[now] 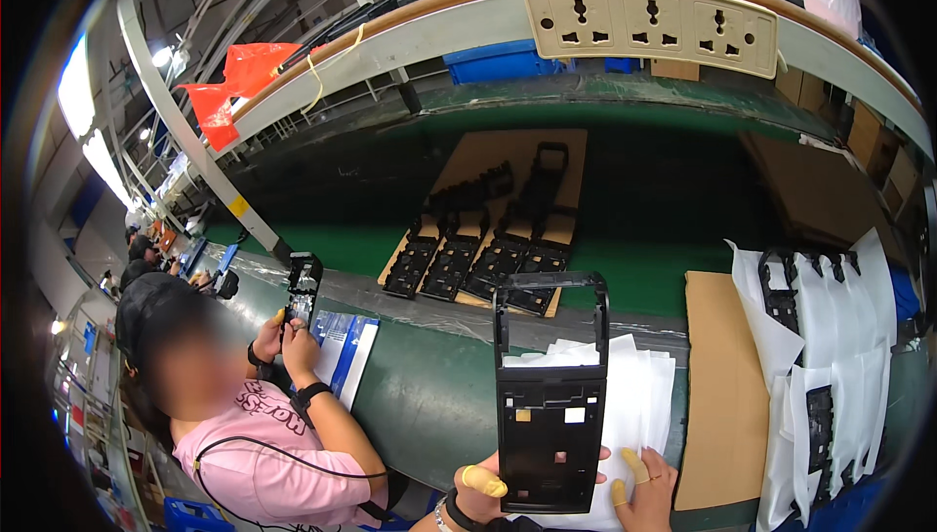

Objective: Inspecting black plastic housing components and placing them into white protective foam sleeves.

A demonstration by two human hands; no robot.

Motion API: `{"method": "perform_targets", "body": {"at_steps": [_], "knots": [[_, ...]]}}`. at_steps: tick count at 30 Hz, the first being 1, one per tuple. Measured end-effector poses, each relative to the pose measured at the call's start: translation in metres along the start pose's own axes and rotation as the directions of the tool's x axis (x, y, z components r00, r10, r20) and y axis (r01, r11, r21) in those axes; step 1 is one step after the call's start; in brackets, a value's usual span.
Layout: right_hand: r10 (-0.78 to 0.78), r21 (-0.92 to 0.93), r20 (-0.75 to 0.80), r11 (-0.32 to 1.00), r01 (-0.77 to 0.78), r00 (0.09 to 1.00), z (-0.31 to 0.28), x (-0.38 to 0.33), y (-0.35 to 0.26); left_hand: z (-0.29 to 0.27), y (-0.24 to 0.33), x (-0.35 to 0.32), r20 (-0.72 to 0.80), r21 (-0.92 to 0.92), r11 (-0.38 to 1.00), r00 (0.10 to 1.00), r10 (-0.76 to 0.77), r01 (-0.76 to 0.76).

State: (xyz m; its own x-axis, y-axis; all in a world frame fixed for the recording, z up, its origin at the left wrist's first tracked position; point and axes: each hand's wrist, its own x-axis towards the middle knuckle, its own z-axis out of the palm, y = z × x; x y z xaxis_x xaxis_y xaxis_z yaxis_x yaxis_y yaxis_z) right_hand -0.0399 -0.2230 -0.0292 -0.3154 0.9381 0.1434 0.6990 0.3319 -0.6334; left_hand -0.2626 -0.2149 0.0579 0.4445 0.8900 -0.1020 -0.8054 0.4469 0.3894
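Observation:
Upright in front of me is a black plastic housing (549,425) with an open frame at its top and small light patches on its face. My left hand (476,493) is closed round its lower part, the thumb in a yellow finger cot on the near side and fingertips showing past the right edge. My right hand (646,495), also with yellow finger cots, is to the right of the housing with its fingers apart. It lies over the lower edge of a stack of white sheets (639,390). I cannot tell whether it presses on them.
Several similar black housings (454,264) lie on cardboard (561,156) on the green belt. At right are a cardboard sheet (722,395) and housings among white wrapping (844,327). A co-worker (283,434) at left holds another housing (303,288). A socket strip (654,29) spans overhead.

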Motion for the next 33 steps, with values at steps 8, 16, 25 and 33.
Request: {"method": "perform_targets", "body": {"at_steps": [8, 16, 25, 33], "knots": [[0.021, -0.010, 0.012, 1.000, -0.021, 1.000, 0.000, 0.000, -0.002, 0.007, 0.003, 0.004, 0.085, 0.122, 0.992, 0.996, -0.007, -0.003], [-0.004, -0.043, 0.005, 0.999, 0.005, 1.000, 0.004, -0.001, 0.001, 0.009, 0.013, 0.022, 0.266, -0.131, 0.964, 0.928, 0.260, -0.232], [-0.022, -0.069, -0.012, 0.997, 0.021, 1.000, 0.005, 0.003, 0.000, 0.024, 0.023, 0.042, -0.026, 0.069, 0.886, 0.887, 0.462, -0.459], [-0.001, -0.062, -0.008, 0.998, 0.000, 1.000, 0.003, 0.002, -0.001, 0.013, 0.012, 0.045, 0.113, 0.984, 0.044, 0.802, 0.587, -0.171]]}}
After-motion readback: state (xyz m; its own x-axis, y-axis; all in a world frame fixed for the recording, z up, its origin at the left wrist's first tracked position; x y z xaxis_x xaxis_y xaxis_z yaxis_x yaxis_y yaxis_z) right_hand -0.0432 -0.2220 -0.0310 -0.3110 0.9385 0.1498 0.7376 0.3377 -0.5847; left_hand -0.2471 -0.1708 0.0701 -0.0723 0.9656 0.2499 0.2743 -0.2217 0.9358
